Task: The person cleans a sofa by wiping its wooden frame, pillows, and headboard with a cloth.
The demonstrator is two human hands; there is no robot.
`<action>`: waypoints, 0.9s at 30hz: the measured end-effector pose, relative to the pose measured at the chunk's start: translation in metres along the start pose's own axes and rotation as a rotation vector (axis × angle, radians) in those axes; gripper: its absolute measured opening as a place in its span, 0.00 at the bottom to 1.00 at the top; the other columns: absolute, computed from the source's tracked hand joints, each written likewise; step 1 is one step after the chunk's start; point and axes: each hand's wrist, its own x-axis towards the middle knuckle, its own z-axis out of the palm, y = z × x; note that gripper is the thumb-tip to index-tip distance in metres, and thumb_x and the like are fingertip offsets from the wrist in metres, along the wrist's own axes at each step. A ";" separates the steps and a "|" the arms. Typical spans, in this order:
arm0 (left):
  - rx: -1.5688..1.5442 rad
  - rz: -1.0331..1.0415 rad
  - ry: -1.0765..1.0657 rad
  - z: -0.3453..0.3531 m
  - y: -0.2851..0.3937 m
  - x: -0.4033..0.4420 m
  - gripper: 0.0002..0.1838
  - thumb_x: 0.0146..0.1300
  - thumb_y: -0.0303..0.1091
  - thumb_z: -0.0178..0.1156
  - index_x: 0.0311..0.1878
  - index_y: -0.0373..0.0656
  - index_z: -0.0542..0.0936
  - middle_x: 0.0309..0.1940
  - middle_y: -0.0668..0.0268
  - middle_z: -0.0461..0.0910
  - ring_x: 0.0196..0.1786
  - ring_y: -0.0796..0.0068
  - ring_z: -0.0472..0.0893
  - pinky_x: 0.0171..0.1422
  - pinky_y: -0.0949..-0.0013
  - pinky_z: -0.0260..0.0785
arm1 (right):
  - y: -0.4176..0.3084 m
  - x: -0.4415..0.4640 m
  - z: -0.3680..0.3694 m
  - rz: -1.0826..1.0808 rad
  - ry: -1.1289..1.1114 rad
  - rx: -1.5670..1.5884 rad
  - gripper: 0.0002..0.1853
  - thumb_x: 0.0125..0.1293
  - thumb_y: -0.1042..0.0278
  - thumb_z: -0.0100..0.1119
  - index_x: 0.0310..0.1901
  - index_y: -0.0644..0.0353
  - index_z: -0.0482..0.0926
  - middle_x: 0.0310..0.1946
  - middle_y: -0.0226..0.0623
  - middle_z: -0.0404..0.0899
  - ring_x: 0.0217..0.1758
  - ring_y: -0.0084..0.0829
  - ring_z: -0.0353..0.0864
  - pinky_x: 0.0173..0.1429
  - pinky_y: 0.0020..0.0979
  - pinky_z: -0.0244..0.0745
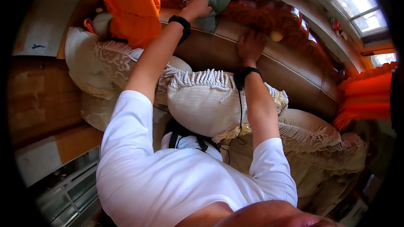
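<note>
My left hand (198, 6) is closed on a grey-green cloth (219, 1), which lies over the carved dark-red wood trim (261, 13) and hangs onto the top of the brown leather sofa back (206, 44). To the right, my right hand (251, 47) rests on the same sofa back with its fingers spread, holding nothing. A round pale knob (276, 36) sits just right of it. Both wrists wear black bands. Below my arms are cream fringed cushions (202, 105).
An orange curtain (136, 8) hangs close to my left forearm, and another orange curtain (364, 94) is at the right. A window (355, 2) is at the upper right. A thin black cable (240, 109) runs down from my right wrist.
</note>
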 end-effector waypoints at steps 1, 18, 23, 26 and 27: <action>-0.007 -0.007 0.005 0.001 -0.001 0.001 0.33 0.59 0.51 0.62 0.66 0.47 0.72 0.68 0.42 0.61 0.68 0.27 0.57 0.68 0.34 0.59 | 0.001 0.001 0.001 -0.011 0.000 -0.001 0.14 0.59 0.56 0.54 0.39 0.57 0.76 0.41 0.48 0.76 0.46 0.50 0.75 0.52 0.51 0.68; 0.308 0.589 0.087 -0.095 0.050 0.006 0.28 0.56 0.30 0.63 0.64 0.47 0.75 0.51 0.57 0.77 0.52 0.53 0.80 0.56 0.55 0.75 | 0.006 -0.009 0.008 -0.088 0.019 -0.016 0.23 0.60 0.51 0.55 0.49 0.61 0.76 0.48 0.53 0.75 0.51 0.54 0.74 0.55 0.53 0.67; -0.057 0.662 0.279 -0.063 0.095 0.013 0.31 0.54 0.25 0.59 0.64 0.54 0.75 0.50 0.59 0.78 0.53 0.54 0.80 0.55 0.56 0.75 | 0.002 -0.004 0.003 -0.010 -0.092 -0.030 0.24 0.61 0.51 0.54 0.53 0.59 0.77 0.53 0.54 0.75 0.54 0.54 0.75 0.58 0.54 0.68; -0.108 0.644 0.343 -0.034 0.093 -0.012 0.33 0.53 0.22 0.58 0.65 0.54 0.73 0.53 0.59 0.77 0.53 0.53 0.79 0.57 0.56 0.74 | 0.001 -0.001 0.000 0.005 -0.124 -0.024 0.24 0.63 0.50 0.54 0.53 0.59 0.77 0.53 0.54 0.75 0.55 0.54 0.74 0.58 0.54 0.68; -0.078 0.609 0.376 -0.028 0.084 -0.021 0.33 0.52 0.22 0.57 0.65 0.54 0.73 0.54 0.59 0.77 0.53 0.53 0.79 0.58 0.56 0.74 | 0.001 0.000 0.001 0.014 -0.181 0.000 0.25 0.63 0.49 0.54 0.53 0.60 0.77 0.52 0.53 0.75 0.55 0.53 0.74 0.58 0.54 0.69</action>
